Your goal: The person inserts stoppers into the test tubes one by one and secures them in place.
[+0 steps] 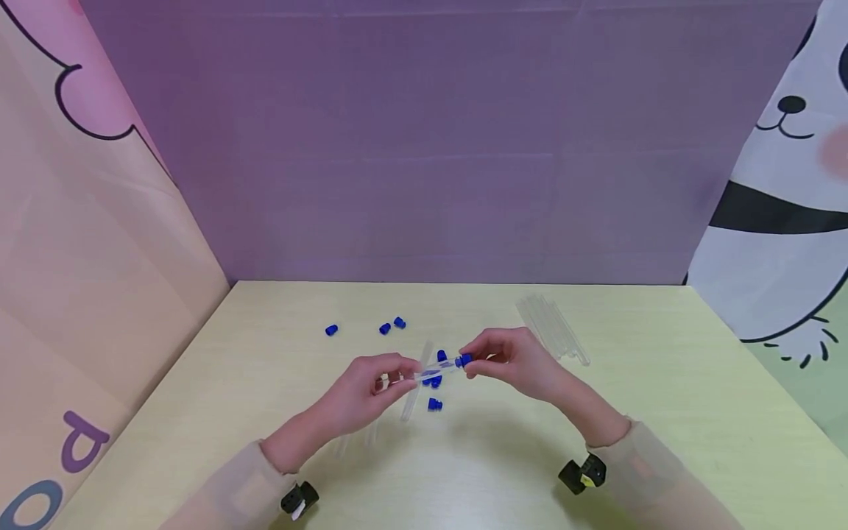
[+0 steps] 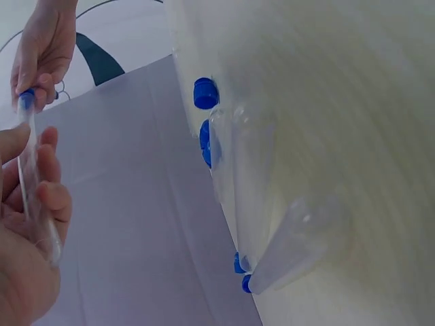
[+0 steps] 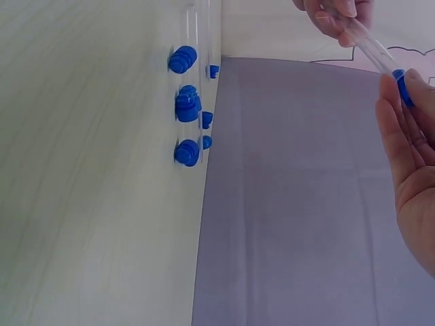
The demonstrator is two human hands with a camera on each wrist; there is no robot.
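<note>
A clear test tube (image 1: pixel 445 366) is held above the table, slanting slightly upward to the right in the head view. My left hand (image 1: pixel 361 390) grips its rounded lower end between thumb and fingers; the left wrist view shows the tube (image 2: pixel 32 197) lying across the fingers. At the tube's other end, my right hand (image 1: pixel 520 364) pinches a blue cap (image 3: pixel 402 87) between thumb and fingertips. That cap sits at the tube's mouth; how far it is seated, I cannot tell. Beneath the hands lie several loose blue caps (image 1: pixel 434 405) and a clear tube (image 1: pixel 411 401).
A bundle of clear tubes (image 1: pixel 553 327) lies at the back right of the table (image 1: pixel 636 346). Toward the back left are 3 more blue caps (image 1: pixel 385 329). Faint clear tubes (image 1: pixel 371 434) lie below the left forearm. A purple backdrop (image 1: pixel 457 147) rises behind the table.
</note>
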